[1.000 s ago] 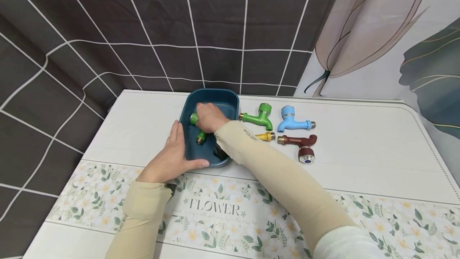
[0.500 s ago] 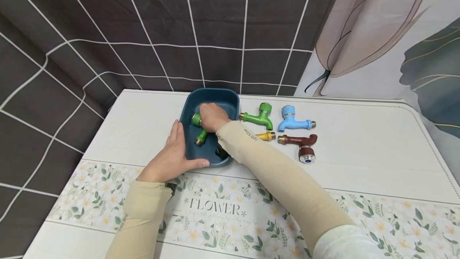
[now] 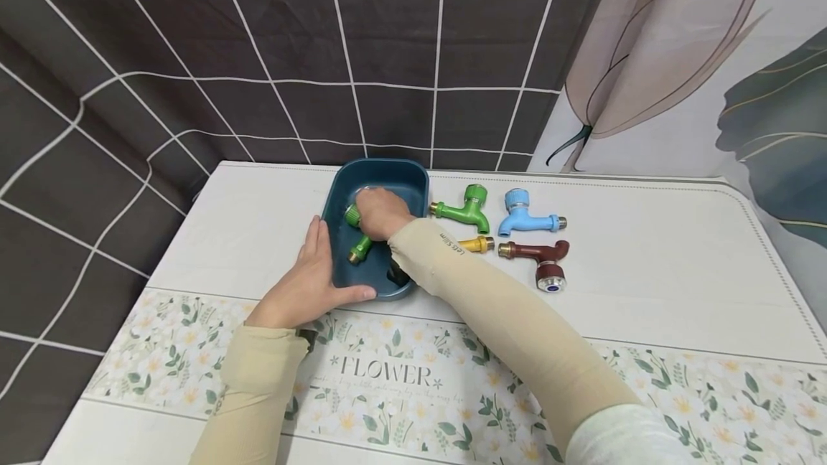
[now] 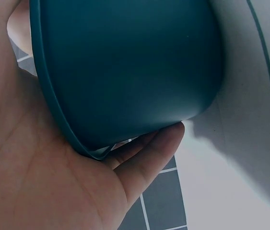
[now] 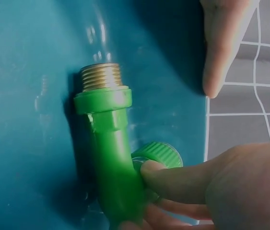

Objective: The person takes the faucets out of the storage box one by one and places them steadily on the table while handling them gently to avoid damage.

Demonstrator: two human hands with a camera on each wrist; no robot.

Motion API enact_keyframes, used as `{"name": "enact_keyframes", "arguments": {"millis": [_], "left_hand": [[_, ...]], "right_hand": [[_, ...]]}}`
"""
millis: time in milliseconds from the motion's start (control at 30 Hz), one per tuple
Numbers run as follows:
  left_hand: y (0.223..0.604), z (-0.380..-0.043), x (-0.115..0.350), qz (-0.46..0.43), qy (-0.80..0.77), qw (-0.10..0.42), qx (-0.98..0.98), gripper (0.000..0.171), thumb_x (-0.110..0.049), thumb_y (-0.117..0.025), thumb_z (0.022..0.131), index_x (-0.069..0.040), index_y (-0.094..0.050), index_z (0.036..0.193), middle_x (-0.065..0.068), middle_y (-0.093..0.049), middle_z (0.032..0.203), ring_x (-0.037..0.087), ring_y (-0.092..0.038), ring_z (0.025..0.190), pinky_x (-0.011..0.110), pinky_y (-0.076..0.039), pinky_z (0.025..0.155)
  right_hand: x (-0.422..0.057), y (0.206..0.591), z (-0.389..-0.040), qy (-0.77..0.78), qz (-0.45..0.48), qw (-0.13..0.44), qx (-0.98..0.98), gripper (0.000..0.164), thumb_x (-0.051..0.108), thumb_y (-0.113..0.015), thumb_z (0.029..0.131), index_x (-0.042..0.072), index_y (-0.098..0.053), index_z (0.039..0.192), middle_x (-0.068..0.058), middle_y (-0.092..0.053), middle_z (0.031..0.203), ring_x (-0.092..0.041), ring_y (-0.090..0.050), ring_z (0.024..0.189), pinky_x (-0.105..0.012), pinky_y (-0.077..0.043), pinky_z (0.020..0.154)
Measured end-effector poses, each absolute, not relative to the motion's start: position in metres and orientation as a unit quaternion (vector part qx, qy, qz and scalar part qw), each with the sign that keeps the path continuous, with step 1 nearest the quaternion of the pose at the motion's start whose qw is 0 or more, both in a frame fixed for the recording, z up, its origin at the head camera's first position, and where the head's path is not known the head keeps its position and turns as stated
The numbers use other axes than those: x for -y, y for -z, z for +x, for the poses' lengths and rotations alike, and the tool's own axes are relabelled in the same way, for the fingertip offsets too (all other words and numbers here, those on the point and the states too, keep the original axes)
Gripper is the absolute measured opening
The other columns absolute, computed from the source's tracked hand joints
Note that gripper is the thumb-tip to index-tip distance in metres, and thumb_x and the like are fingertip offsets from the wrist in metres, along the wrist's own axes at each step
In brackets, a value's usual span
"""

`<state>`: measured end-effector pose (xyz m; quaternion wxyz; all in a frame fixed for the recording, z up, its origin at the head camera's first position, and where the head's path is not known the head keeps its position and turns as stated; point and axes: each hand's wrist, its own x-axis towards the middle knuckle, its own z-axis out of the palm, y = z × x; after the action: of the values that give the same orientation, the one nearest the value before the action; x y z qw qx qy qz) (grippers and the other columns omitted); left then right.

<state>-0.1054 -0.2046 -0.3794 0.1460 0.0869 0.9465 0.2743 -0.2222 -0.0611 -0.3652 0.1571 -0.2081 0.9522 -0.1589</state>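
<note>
A dark teal basin [image 3: 349, 284] stands near the table's back edge. Inside it, my right hand [image 3: 382, 214] pinches a green faucet [image 5: 113, 158]; the thumb lies by its ribbed knob [image 5: 159, 154], and the brass threaded end [image 5: 101, 76] points away from the hand. The head view shows only the knob and threaded end, as the hand covers the rest. My left hand [image 3: 310, 285] steadies the basin's near left corner. Its straight fingers [image 4: 149, 160] lie along the outer wall, and its thumb extends along the near rim.
Right of the basin lie another green faucet [image 3: 466, 212], a light blue one [image 3: 526, 215], a dark red one [image 3: 543, 257] and a yellow one [image 3: 478, 244], partly behind the right sleeve [image 3: 491, 307]. A dark gridded curtain [image 3: 388, 56] hangs behind the table [image 3: 646, 257].
My right hand has shifted slightly right inside the basin, and the green faucet has turned a little with it. The left hand and the faucets on the table stay where they were.
</note>
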Motion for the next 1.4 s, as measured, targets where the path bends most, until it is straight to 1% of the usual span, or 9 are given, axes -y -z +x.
{"name": "enact_keyframes", "arguments": {"millis": [433,533,600,700,833,933,1067,1200,1400], "left_hand": [[0.379,-0.104,0.205,0.093,-0.275,0.143,-0.946,0.136,-0.067,-0.071,0.081,0.009,0.015,0.153,0.024,0.022,0.162,0.038,0.011,0.152,0.055,-0.020,0.118],[0.379,-0.105,0.205,0.090,-0.276,0.146,-0.946,0.136,-0.066,-0.073,0.081,0.008,0.016,0.154,0.022,0.024,0.162,0.036,0.012,0.152,0.054,-0.020,0.119],[0.380,-0.105,0.204,0.090,-0.275,0.147,-0.946,0.136,-0.065,-0.073,0.082,0.008,0.016,0.154,0.021,0.025,0.162,0.036,0.012,0.152,0.054,-0.020,0.119],[0.380,-0.105,0.204,0.092,-0.275,0.146,-0.946,0.135,-0.063,-0.073,0.082,0.008,0.016,0.154,0.021,0.025,0.162,0.036,0.012,0.152,0.054,-0.020,0.119],[0.380,-0.105,0.205,0.095,-0.276,0.144,-0.946,0.133,-0.060,-0.074,0.084,0.009,0.016,0.153,0.022,0.024,0.162,0.037,0.012,0.151,0.055,-0.018,0.119],[0.379,-0.105,0.205,0.093,-0.274,0.146,-0.946,0.133,-0.061,-0.073,0.084,0.008,0.016,0.153,0.022,0.024,0.162,0.036,0.013,0.152,0.055,-0.018,0.119],[0.380,-0.105,0.205,0.090,-0.270,0.150,-0.947,0.134,-0.063,-0.073,0.083,0.007,0.016,0.154,0.022,0.024,0.163,0.035,0.013,0.152,0.055,-0.018,0.119],[0.380,-0.105,0.205,0.087,-0.272,0.153,-0.946,0.135,-0.065,-0.073,0.082,0.006,0.017,0.154,0.020,0.024,0.163,0.035,0.012,0.152,0.055,-0.019,0.119],[0.380,-0.105,0.205,0.088,-0.269,0.152,-0.947,0.136,-0.066,-0.072,0.082,0.006,0.017,0.154,0.019,0.026,0.162,0.036,0.013,0.152,0.056,-0.019,0.119]], "right_hand": [[0.064,0.357,-0.216,0.164,-0.214,0.156,-0.950,0.012,0.010,-0.060,0.099,0.013,-0.066,0.089,-0.005,-0.063,0.089,-0.021,-0.060,0.080,-0.034,-0.052,0.072],[0.065,0.356,-0.215,0.163,-0.210,0.165,-0.950,0.009,0.010,-0.060,0.098,0.013,-0.065,0.092,-0.006,-0.064,0.094,-0.024,-0.061,0.086,-0.042,-0.051,0.087],[0.065,0.355,-0.214,0.163,-0.205,0.171,-0.950,0.007,0.009,-0.061,0.098,0.013,-0.065,0.093,-0.007,-0.066,0.100,-0.027,-0.062,0.093,-0.052,-0.045,0.099],[0.065,0.354,-0.214,0.163,-0.203,0.173,-0.950,0.006,0.009,-0.061,0.097,0.013,-0.065,0.098,-0.008,-0.066,0.109,-0.031,-0.061,0.102,-0.061,-0.037,0.106],[0.065,0.352,-0.214,0.158,-0.219,0.167,-0.948,0.011,0.009,-0.061,0.097,0.010,-0.068,0.106,-0.008,-0.065,0.115,-0.028,-0.060,0.103,-0.047,-0.046,0.099],[0.064,0.349,-0.214,0.153,-0.226,0.162,-0.948,0.024,0.011,-0.062,0.096,0.006,-0.067,0.120,-0.010,-0.062,0.125,-0.027,-0.059,0.104,-0.038,-0.050,0.089],[0.061,0.343,-0.211,0.145,-0.225,0.162,-0.950,0.043,0.012,-0.063,0.096,0.000,-0.056,0.137,-0.014,-0.057,0.134,-0.028,-0.059,0.107,-0.036,-0.051,0.086],[0.055,0.335,-0.206,0.145,-0.222,0.161,-0.951,0.050,0.011,-0.062,0.096,-0.005,-0.049,0.142,-0.015,-0.058,0.130,-0.027,-0.058,0.107,-0.036,-0.050,0.087],[0.046,0.329,-0.199,0.169,-0.215,0.155,-0.949,0.050,0.009,-0.064,0.096,-0.005,-0.046,0.140,-0.012,-0.059,0.114,-0.026,-0.054,0.102,-0.035,-0.050,0.082]]}}
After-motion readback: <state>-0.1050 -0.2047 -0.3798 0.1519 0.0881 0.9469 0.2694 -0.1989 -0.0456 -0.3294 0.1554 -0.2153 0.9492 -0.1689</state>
